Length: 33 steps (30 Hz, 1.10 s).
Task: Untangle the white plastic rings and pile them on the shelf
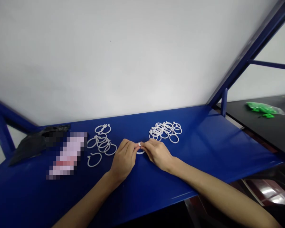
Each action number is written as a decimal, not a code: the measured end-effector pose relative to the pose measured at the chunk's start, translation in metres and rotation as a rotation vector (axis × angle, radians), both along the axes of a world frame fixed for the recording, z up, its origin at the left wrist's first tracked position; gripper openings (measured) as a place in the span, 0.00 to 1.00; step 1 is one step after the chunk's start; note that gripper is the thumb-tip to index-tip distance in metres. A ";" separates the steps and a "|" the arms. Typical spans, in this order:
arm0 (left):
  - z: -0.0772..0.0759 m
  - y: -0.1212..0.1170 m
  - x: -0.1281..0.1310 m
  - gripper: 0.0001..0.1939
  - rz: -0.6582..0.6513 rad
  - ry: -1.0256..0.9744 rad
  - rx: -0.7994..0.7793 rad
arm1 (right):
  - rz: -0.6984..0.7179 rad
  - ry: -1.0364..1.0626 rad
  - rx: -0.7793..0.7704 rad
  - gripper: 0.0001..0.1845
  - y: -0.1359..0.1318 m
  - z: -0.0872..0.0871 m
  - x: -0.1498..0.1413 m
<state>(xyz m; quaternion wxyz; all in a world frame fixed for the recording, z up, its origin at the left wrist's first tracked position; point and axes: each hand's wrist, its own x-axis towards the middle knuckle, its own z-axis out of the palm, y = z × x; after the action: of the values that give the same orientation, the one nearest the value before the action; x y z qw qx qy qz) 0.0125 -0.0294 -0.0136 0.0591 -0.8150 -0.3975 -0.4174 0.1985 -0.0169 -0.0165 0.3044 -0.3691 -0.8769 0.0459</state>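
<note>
Both my hands meet over the middle of a blue table (pixel 204 142). My left hand (pixel 123 158) and my right hand (pixel 156 153) pinch one white plastic ring (pixel 140 149) between their fingertips, just above the tabletop. Left of my hands lies a loose group of several white rings (pixel 101 142). Behind my right hand sits a tighter pile of several white rings (pixel 165 131).
A black bag (pixel 35 142) and a blurred-out patch (pixel 67 155) lie at the table's left. A white wall rises behind. A blue frame post (pixel 247 57) slants up at the right. Beyond it, green pieces in a clear bag (pixel 263 108) lie on a dark table (pixel 270 129).
</note>
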 end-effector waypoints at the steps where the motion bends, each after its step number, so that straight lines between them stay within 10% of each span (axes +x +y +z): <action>1: -0.001 0.000 0.000 0.09 0.001 0.020 -0.003 | 0.001 -0.018 0.025 0.17 0.001 -0.001 0.000; 8: -0.003 0.028 -0.021 0.13 0.153 0.185 -0.189 | -0.145 -0.139 0.084 0.10 0.017 0.017 0.008; 13: -0.003 0.054 -0.069 0.27 0.633 0.249 -0.277 | -0.593 -0.198 0.045 0.12 0.029 0.047 0.044; 18: 0.004 0.060 -0.092 0.31 0.797 0.347 -0.417 | -0.937 -0.306 -0.136 0.15 0.040 0.049 0.082; 29: 0.006 0.053 -0.083 0.16 0.695 0.471 -0.253 | -0.879 -0.236 -0.035 0.19 0.044 0.042 0.079; 33: 0.014 0.050 -0.072 0.10 0.584 0.357 -0.019 | -0.634 0.010 -0.037 0.18 0.043 0.036 0.069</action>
<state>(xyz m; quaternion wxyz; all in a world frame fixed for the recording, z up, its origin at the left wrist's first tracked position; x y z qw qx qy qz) -0.0597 0.0205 0.0004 0.2372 -0.7274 -0.6014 -0.2300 0.2679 0.0265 0.0198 0.3011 -0.6291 -0.7158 -0.0336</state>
